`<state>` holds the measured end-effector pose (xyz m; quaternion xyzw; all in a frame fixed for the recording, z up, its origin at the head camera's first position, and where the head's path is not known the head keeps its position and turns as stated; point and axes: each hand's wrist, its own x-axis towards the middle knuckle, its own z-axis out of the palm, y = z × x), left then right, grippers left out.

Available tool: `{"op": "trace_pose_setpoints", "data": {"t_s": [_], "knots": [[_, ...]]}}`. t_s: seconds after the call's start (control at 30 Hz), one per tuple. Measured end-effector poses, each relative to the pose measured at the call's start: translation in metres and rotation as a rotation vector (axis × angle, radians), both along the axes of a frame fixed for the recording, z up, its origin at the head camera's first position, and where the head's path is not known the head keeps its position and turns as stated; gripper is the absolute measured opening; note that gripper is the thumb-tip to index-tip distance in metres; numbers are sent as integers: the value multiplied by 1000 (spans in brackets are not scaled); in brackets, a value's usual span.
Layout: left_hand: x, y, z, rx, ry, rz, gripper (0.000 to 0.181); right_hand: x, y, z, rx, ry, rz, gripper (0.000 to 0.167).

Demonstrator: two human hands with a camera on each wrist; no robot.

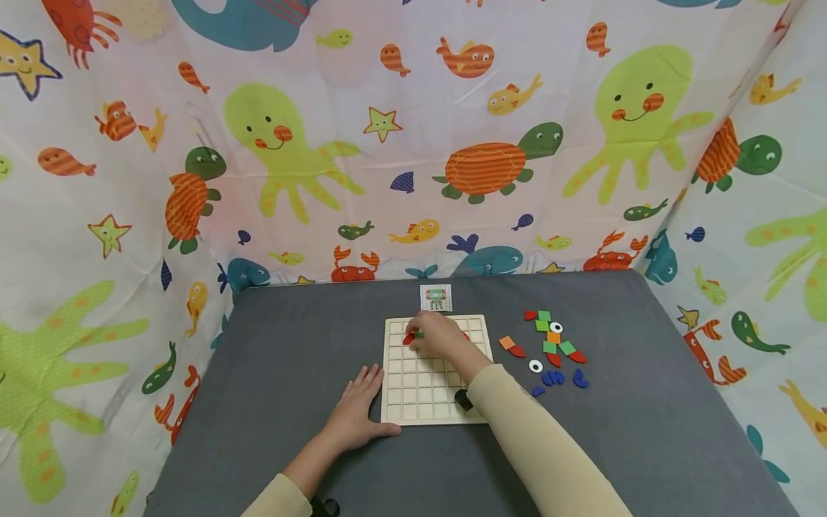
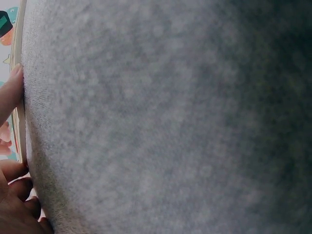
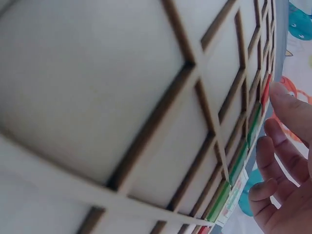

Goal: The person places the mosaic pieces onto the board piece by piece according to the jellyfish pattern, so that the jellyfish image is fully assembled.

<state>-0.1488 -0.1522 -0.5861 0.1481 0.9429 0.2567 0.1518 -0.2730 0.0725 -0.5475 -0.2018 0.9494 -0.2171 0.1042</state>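
A wooden grid board (image 1: 408,413) lies on the grey table. My left hand (image 1: 354,411) lies spread at its left edge, thumb by the bottom left corner; in the left wrist view, fingers (image 2: 10,95) touch the board's side. Over the top rows is my right hand (image 1: 442,339), which partly hides them. A red piece (image 1: 409,339) and a green piece (image 1: 419,334) lie in the board by its fingertips. In the right wrist view, the thumb of the right hand (image 3: 271,109) is at a red piece (image 3: 265,92), beside several green pieces (image 3: 239,161); no piece shows between the fingers.
Right of the board lie loose red, green (image 1: 549,347), orange (image 1: 506,343), white ring (image 1: 535,366) and blue pieces (image 1: 580,378). A small pattern card (image 1: 436,297) lies behind the board. Patterned cloth (image 1: 400,158) hangs behind and beside the table (image 1: 271,345).
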Motion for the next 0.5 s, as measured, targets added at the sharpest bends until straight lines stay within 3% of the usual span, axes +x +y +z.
{"op": "trace_pose_setpoints", "data": {"t_s": [0.3,0.5], "knots": [[0,0,-1,-11,3,-3,121,11,17,15,-118,56,7,29],[0,0,1,-14,8,-2,120,23,35,31,-155,66,-37,29]]}}
